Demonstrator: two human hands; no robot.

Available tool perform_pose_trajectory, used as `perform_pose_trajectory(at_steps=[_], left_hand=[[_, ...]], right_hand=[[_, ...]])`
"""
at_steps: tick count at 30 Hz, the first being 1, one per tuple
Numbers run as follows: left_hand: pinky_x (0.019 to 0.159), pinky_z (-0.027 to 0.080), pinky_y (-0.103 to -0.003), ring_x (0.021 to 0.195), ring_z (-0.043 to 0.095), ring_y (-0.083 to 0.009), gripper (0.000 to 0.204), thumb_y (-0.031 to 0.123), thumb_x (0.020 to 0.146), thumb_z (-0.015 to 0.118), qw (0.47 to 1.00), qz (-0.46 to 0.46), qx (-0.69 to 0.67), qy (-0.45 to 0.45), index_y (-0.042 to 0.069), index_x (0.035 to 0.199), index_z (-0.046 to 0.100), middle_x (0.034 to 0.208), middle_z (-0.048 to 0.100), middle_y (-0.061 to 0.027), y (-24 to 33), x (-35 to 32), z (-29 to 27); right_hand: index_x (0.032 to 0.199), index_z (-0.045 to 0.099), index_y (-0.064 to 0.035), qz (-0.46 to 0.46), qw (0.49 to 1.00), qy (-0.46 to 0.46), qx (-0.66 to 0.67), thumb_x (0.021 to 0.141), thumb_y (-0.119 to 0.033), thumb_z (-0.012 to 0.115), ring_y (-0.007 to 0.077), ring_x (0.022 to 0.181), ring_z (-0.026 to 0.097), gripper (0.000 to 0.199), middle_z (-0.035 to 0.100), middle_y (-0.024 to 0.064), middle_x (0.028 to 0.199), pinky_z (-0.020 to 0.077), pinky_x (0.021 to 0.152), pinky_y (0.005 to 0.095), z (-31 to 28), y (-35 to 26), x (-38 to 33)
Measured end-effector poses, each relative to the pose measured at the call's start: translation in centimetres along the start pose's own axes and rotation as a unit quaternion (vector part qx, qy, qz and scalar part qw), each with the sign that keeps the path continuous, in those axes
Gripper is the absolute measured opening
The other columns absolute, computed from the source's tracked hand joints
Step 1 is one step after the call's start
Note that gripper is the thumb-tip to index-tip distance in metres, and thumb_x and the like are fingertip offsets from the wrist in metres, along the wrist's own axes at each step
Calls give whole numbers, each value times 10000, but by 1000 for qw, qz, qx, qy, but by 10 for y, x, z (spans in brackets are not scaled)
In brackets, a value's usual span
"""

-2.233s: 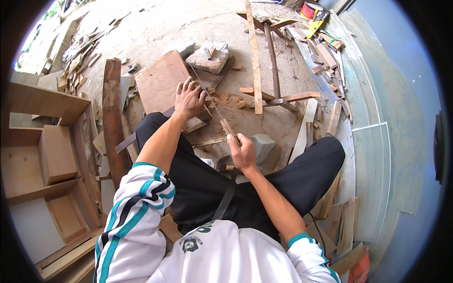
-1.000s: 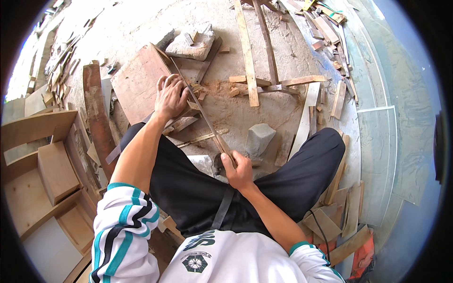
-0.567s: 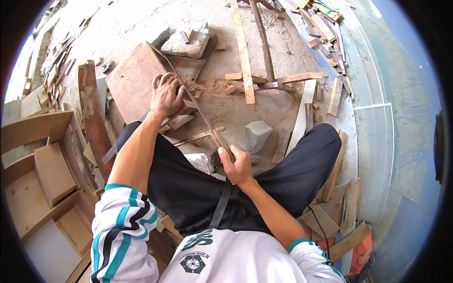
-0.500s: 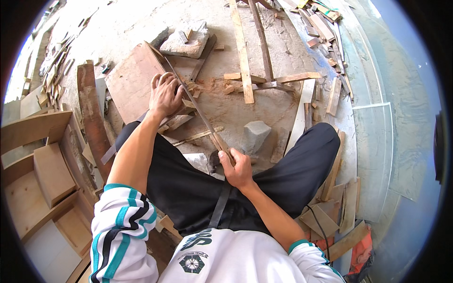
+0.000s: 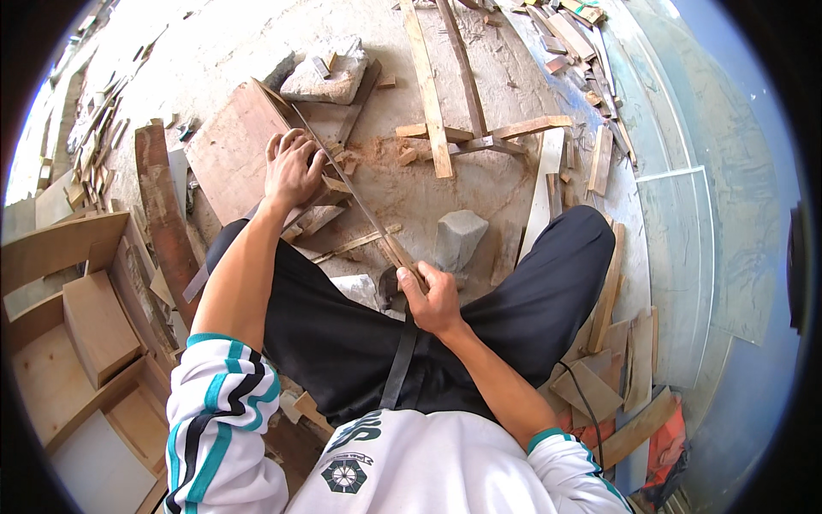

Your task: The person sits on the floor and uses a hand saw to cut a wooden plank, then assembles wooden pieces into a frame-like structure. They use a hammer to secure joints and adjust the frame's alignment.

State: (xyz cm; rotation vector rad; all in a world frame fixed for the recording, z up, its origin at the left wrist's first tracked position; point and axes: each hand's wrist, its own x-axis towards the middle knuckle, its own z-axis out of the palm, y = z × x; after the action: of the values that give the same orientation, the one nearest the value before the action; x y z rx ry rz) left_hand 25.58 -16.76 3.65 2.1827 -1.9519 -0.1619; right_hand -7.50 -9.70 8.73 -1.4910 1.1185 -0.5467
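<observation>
In the head view, I am seeing the right hand [image 5: 435,300] wrapping firmly around the brown wooden handle [image 5: 398,252] of a saw [image 5: 356,196]; the saw's long, narrow metal blade is stretching away from that fist, slanting up and leftward; the left hand [image 5: 294,171] is resting on a flat, reddish-brown board [image 5: 227,154], its fingers bending near the board's right edge, and I cannot tell whether it is pinching anything underneath; the blade is passing just beside those fingers; crumbly orange-brown sawdust [image 5: 381,154] is covering part of the rough floor [image 5: 205,77] right of the blade; a coarse, pale stone slab [image 5: 330,83] is sitting beyond the board; an angular grey stone [image 5: 461,236] is standing near the right hand.
</observation>
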Motion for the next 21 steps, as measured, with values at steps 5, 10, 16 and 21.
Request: perform_pose_trajectory(at_steps=[5, 10, 16, 21], left_hand=[[1167, 193, -461, 1331, 449, -233, 358, 347, 960, 517, 1000, 4, -13, 16, 67, 1052, 721, 1172, 668, -83, 1, -1, 0], [1170, 196, -467, 1330, 456, -232, 337, 335, 952, 537, 1000, 4, -8, 24, 61, 1026, 718, 1174, 674, -83, 2, -3, 0], [1171, 200, -474, 1327, 465, -238, 309, 312, 940, 551, 999, 2, -15, 28, 55, 997, 713, 1175, 677, -89, 2, -2, -2], [1175, 196, -473, 1324, 471, -245, 309, 313, 936, 555, 999, 1, -20, 29, 57, 1010, 713, 1177, 677, -92, 1, -3, -2]], right_hand=[[675, 483, -3, 3, 1000, 13, 4, 962, -272, 628, 114, 534, 386, 419, 421, 86, 541, 343, 496, 345, -4, -5, -3], [704, 500, 14, 7, 1000, -5, -13, 958, -277, 619, 322, 477, 480, 404, 472, 215, 568, 398, 505, 416, -10, -4, -12], [707, 499, 12, 13, 999, -21, -27, 958, -277, 618, 349, 492, 498, 401, 482, 220, 572, 407, 516, 417, -4, -6, -1], [710, 505, 9, 10, 1000, -5, -15, 958, -271, 618, 367, 501, 542, 391, 487, 231, 576, 408, 508, 420, -5, -7, -6]])
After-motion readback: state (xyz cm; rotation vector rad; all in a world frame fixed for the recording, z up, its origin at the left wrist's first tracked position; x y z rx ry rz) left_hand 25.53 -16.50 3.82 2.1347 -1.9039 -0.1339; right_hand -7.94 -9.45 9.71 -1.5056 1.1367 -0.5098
